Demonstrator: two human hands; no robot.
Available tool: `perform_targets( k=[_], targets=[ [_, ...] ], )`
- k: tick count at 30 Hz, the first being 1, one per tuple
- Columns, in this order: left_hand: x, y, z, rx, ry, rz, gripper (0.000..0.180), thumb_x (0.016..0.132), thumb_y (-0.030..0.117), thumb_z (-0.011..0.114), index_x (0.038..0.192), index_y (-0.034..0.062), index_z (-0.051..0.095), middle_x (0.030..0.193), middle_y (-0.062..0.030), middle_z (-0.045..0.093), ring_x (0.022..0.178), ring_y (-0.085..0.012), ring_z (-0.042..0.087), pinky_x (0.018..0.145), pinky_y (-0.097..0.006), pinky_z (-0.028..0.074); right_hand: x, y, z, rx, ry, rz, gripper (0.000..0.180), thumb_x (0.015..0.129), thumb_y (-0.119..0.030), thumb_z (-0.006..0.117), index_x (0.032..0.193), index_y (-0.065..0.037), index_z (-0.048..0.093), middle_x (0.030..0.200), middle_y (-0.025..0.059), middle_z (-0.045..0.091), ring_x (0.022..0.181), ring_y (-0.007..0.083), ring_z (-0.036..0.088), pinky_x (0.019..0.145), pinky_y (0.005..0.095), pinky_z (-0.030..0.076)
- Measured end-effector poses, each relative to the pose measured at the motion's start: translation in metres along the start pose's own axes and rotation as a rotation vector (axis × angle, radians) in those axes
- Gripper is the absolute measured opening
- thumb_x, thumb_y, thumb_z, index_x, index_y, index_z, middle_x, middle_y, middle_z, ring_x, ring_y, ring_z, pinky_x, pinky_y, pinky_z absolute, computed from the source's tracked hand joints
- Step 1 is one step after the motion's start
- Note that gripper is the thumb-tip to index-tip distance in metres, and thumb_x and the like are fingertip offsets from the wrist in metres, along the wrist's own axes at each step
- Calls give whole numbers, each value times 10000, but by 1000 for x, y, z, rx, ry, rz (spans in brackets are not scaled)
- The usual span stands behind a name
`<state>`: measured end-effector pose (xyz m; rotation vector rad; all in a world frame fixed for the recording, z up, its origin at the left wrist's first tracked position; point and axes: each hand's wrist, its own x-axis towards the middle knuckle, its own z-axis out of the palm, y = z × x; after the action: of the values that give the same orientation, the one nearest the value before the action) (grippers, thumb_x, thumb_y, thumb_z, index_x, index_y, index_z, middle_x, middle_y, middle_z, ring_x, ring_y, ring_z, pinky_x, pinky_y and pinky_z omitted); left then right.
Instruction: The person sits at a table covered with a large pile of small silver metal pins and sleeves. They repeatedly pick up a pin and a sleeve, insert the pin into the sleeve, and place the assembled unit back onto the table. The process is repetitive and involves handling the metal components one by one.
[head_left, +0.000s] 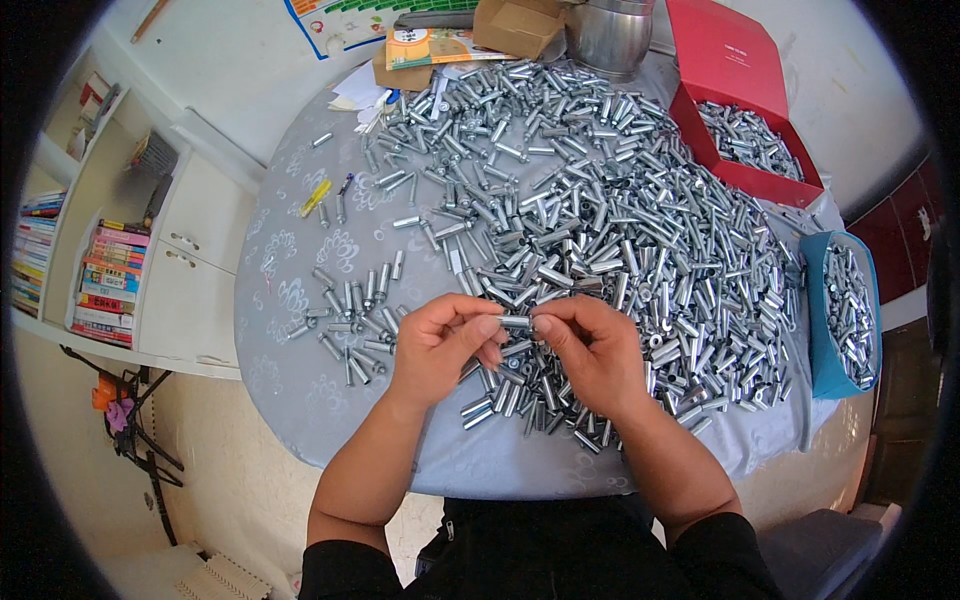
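Note:
Between my two hands, above the front of the table, is a shiny metal sleeve anchor (516,322), lying level. My left hand (437,348) pinches its left end with thumb and forefinger. At the other end, my right hand (598,352) grips it between thumb and fingertips, which hide that tip. Under and beyond both hands spreads a large heap of loose metal sleeves and bolts (690,270). A smaller group of assembled anchors (350,305) lies on the cloth left of my left hand.
The round table (300,400) wears a grey patterned cloth. A red box (735,178) of metal parts stands at the back right, a blue bin (818,330) of them at the right edge. Far back are a metal pot (610,38) and cardboard box (515,25). A yellow marker (316,198) lies left.

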<state>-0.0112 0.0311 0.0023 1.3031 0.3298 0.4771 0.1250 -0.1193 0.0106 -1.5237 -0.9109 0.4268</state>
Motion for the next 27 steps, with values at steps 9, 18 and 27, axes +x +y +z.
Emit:
perform_targets(
  k=[9, 18, 27],
  targets=[
    [1, 1, -1, -24, -2, 12, 174, 942, 72, 594, 1079, -33, 618, 846, -119, 679, 644, -127, 649, 563, -229, 539, -1, 3, -2, -25, -49, -10, 295, 824, -70, 727, 1103, -29, 641, 926, 63, 644, 607, 101, 565, 535, 218, 442],
    [1, -1, -2, -18, -11, -3, 169, 941, 68, 595, 1077, -31, 616, 843, -113, 682, 648, -124, 648, 566, -227, 537, 0, -5, 0, 13, -31, 36, 298, 821, -69, 719, 1106, -40, 638, 909, 76, 645, 604, 104, 560, 547, 237, 460],
    [1, 0, -1, -41, -18, 4, 168, 943, 65, 590, 1075, -35, 614, 845, -116, 681, 649, -124, 647, 568, -228, 537, 2, -12, 3, 50, 33, 51, 194, 839, -78, 711, 1018, -16, 668, 875, 69, 646, 594, 106, 550, 552, 237, 456]
  ],
)
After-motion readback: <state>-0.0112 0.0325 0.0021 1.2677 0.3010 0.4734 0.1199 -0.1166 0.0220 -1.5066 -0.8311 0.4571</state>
